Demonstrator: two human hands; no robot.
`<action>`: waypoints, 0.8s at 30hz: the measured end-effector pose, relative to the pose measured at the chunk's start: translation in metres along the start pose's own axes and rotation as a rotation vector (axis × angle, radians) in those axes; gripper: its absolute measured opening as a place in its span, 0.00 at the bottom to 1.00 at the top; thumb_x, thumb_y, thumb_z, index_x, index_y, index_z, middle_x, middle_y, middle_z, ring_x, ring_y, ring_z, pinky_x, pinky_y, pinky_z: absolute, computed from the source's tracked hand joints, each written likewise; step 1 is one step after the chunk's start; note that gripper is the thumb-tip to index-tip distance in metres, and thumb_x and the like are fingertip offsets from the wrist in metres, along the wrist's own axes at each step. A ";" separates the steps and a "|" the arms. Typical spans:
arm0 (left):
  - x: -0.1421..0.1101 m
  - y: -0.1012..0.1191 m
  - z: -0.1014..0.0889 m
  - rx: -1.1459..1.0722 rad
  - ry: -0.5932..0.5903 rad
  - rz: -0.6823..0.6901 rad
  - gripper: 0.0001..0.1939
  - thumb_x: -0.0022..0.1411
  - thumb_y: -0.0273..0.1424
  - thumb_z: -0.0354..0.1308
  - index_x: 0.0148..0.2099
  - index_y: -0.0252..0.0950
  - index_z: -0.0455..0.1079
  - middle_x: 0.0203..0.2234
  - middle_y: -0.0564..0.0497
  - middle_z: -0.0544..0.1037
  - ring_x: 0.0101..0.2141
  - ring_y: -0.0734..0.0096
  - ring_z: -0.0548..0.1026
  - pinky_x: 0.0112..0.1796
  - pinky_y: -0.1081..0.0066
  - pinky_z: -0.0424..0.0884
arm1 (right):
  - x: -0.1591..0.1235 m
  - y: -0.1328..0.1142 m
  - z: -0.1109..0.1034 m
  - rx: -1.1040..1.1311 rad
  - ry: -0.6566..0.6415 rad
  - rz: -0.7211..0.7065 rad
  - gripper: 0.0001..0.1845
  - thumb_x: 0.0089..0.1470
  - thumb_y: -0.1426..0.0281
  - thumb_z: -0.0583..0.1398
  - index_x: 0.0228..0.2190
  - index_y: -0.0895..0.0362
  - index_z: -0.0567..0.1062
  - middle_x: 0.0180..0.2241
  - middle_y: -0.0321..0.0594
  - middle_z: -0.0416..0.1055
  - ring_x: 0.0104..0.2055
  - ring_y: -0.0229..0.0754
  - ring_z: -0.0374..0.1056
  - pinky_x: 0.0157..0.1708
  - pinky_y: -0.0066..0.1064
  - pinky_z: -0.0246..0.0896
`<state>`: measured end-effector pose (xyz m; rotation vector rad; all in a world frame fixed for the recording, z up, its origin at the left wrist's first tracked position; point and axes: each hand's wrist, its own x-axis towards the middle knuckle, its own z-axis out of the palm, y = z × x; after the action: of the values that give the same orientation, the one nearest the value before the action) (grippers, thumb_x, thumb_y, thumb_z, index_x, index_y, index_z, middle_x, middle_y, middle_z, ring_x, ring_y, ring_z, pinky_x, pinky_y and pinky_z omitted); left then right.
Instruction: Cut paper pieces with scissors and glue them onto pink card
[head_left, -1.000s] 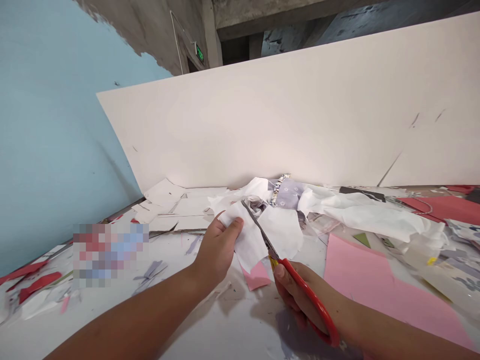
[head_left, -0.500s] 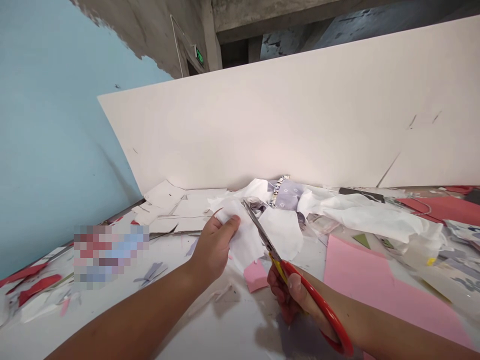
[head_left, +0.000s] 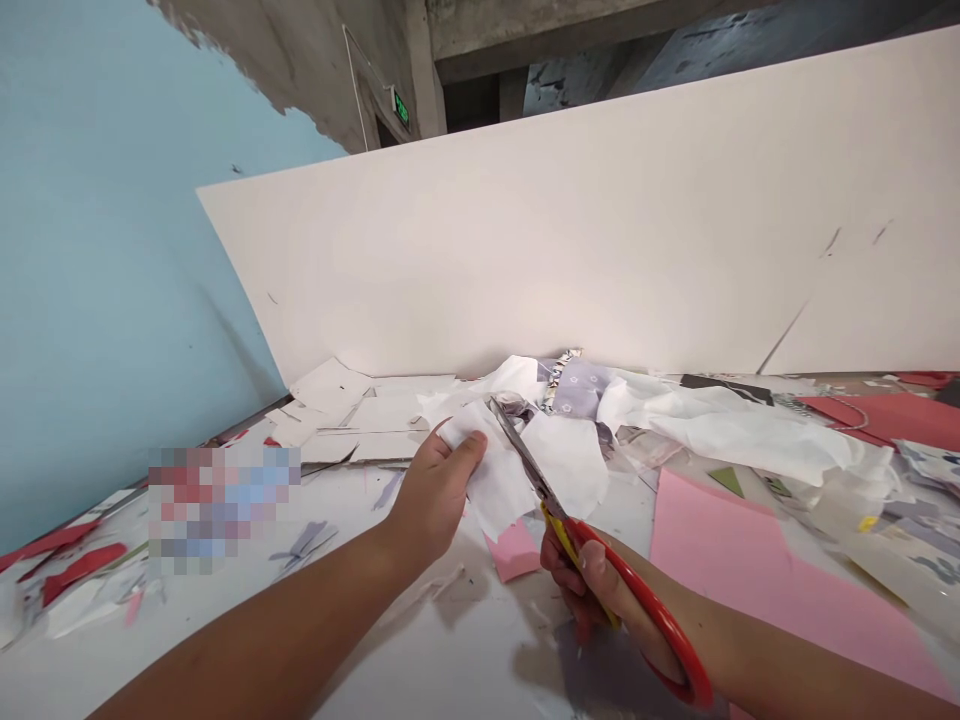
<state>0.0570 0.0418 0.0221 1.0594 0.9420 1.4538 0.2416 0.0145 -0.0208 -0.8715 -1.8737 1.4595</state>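
Observation:
My left hand (head_left: 433, 492) pinches a sheet of white paper (head_left: 495, 482) between thumb and fingers. My right hand (head_left: 589, 585) grips a pair of red-handled scissors (head_left: 529, 468), whose steel blades point up and left along the paper's edge. Part of the handle is hidden by my fingers. A small pink paper piece (head_left: 514, 552) lies just below the white sheet, between my hands. A large pink sheet (head_left: 750, 570) lies to the right of my right hand.
Crumpled white paper (head_left: 735, 440), lilac patterned fabric (head_left: 581, 390) and stacked white sheets (head_left: 375, 420) lie along the back of the littered table (head_left: 420, 650). A tall white board (head_left: 525, 220) stands behind them, with a blue wall (head_left: 97, 250) to the left and red paper (head_left: 877, 415) at right.
My right hand has rolled, bringing the thumb upward, and the scissor handle has swung slightly right. The white paper has shifted a little, and the small pink piece now lies apart from it.

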 end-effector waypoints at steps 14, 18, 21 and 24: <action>-0.002 0.006 0.003 -0.085 0.020 -0.054 0.14 0.47 0.37 0.62 0.35 0.34 0.70 0.18 0.55 0.72 0.20 0.75 0.71 0.23 0.76 0.65 | 0.000 -0.016 -0.003 -0.121 -0.053 -0.049 0.28 0.51 0.44 0.40 0.24 0.55 0.57 0.23 0.32 0.51 0.24 0.35 0.48 0.23 0.28 0.50; 0.000 0.005 0.004 -0.081 -0.002 -0.067 0.15 0.46 0.38 0.62 0.34 0.34 0.69 0.19 0.54 0.73 0.21 0.73 0.71 0.24 0.74 0.66 | 0.000 -0.019 -0.003 -0.111 -0.058 -0.039 0.28 0.51 0.43 0.40 0.25 0.55 0.57 0.23 0.32 0.50 0.23 0.34 0.48 0.23 0.27 0.50; 0.001 0.003 0.003 -0.055 0.007 -0.053 0.14 0.47 0.38 0.61 0.34 0.34 0.69 0.19 0.54 0.74 0.20 0.72 0.71 0.22 0.74 0.65 | 0.001 -0.017 -0.003 -0.102 -0.056 -0.050 0.28 0.52 0.44 0.40 0.24 0.55 0.57 0.23 0.32 0.51 0.23 0.34 0.48 0.23 0.27 0.50; 0.002 0.000 0.001 -0.037 0.025 -0.032 0.15 0.48 0.39 0.61 0.35 0.34 0.69 0.19 0.54 0.74 0.20 0.72 0.71 0.22 0.74 0.64 | 0.001 -0.013 -0.001 -0.058 -0.035 -0.056 0.27 0.51 0.44 0.42 0.24 0.56 0.59 0.22 0.32 0.51 0.23 0.34 0.47 0.22 0.27 0.49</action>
<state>0.0577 0.0435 0.0230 0.9972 0.9424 1.4554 0.2399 0.0137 -0.0076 -0.8185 -1.9586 1.4013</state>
